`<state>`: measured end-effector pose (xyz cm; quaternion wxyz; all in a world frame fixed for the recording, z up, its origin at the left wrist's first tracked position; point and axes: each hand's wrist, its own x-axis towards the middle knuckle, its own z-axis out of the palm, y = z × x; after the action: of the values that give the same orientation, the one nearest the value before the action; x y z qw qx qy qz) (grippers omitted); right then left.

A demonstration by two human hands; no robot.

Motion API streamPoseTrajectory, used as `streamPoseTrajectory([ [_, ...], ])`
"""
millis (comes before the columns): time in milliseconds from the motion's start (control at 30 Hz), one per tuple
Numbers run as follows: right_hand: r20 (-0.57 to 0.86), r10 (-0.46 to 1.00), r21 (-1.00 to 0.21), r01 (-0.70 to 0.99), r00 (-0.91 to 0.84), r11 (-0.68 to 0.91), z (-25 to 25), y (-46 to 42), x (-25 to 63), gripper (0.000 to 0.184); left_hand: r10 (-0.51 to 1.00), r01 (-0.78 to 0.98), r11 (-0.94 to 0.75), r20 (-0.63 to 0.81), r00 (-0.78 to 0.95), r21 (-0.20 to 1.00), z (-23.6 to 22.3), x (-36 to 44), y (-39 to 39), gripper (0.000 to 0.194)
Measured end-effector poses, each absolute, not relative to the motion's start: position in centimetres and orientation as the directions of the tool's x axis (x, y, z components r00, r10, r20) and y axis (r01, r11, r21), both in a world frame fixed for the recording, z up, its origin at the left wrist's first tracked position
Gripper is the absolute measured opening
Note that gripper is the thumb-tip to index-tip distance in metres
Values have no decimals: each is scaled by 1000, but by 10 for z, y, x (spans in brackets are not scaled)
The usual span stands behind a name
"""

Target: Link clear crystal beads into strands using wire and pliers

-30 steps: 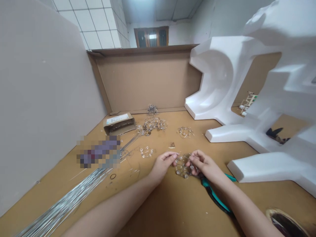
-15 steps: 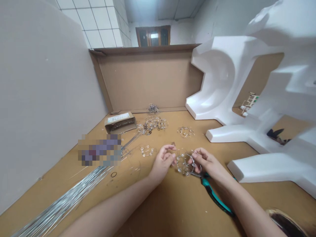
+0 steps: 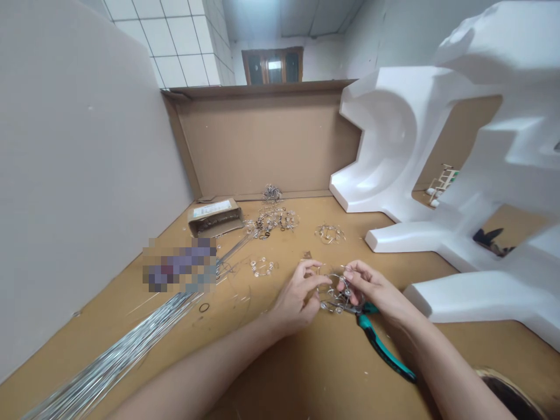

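Observation:
A wire ring with clear beads [image 3: 336, 291] is pinched at its right side by my right hand [image 3: 365, 286]. At its left side my left hand [image 3: 301, 294] has its fingers apart, thumb and forefinger spread close to the wire; whether they touch it I cannot tell. Teal-handled pliers [image 3: 385, 350] lie on the table under my right hand, their jaws partly hidden by the beaded ring. Left of my hands lies another beaded wire piece [image 3: 262, 267], and a further beaded wire ring [image 3: 330, 233] rests beyond them.
A bundle of straight metal wires [image 3: 118, 344] lies at the left, near a small open cardboard box [image 3: 215, 217]. A pile of beaded wire pieces [image 3: 273, 220] sits at the back. White foam packing [image 3: 394, 146] stands along the right, and a black ring [image 3: 204, 307] lies at the left.
My left hand has opened from a pinch, moved slightly right and turned, its fingers spreading beside the beaded ring. My right hand keeps its pinch as the ring shifts slightly right.

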<state>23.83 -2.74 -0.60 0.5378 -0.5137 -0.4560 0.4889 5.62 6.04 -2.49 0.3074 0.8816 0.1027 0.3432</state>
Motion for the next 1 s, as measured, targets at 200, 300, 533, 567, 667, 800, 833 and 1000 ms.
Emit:
streamPoseTrajectory([
  [200,-26,989,-999,-26,145,-22,-10,-26,238,28,406,-39,-724,471,783,688,-25,55,58,40],
  [300,-31,984,-997,58,178,-42,-11,-25,237,30,409,-43,-666,413,814,745,-26,56,58,36],
  [533,-24,962,-985,160,271,-69,-15,-24,238,31,450,-52,-550,348,822,834,-27,59,60,33],
  [567,-24,960,-983,171,279,-74,-15,-24,238,31,451,-59,-534,342,824,844,-27,60,60,32],
  [667,-19,956,-978,191,294,-78,-15,-24,238,31,458,-77,-464,314,832,882,-27,60,62,28],
  [800,-18,956,-975,207,291,-81,-15,-23,238,30,495,-65,-340,238,836,938,-27,60,62,22],
  [833,-18,957,-974,210,289,-82,-15,-23,239,30,504,-62,-322,227,834,945,-27,60,61,21],
  [1000,-21,959,-974,212,283,-84,-16,-23,239,31,524,-46,-288,197,828,957,-28,61,60,15],
])
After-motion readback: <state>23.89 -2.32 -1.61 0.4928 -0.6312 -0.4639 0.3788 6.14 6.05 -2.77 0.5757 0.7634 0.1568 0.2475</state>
